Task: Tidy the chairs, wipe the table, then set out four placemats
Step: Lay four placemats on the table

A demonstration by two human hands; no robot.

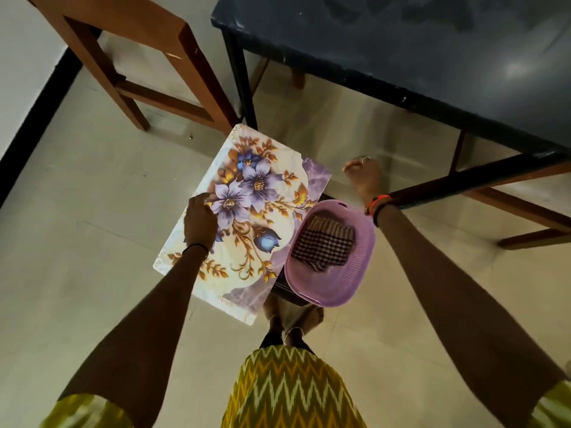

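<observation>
Left hand (200,217) grips the floral placemat (262,193) by its 9 o'clock edge, fingers curled over the top and the mat tilted, held above the floor at frame centre. I can't tell whether it is one mat or a stack. Right hand (363,177) is up at 1 o'clock of the mat, near the table's lower rail. Its fingers look curled with nothing seen in them, but it is blurred, so its state can't be told.

The lilac basket (366,242) sits just at 3 o'clock of the mat on a dark stool (287,293), with a folded checked cloth (321,242) inside.

The dark blue table (401,57) fills 1 to 2 o'clock, and the part of the top that shows carries no mats.

Progress, judged:
- **Wiping:** likely over, since the cloth is parked folded in the basket. The tabletop sheen proves nothing either way.
- **Chairs:** unclear. The wooden chair (129,35) at 11 o'clock stands beside the table corner, not tucked in. Another chair's legs (525,211) show under the table at 3 o'clock.
- **Placemats:** just starting, all four still to lay.
</observation>
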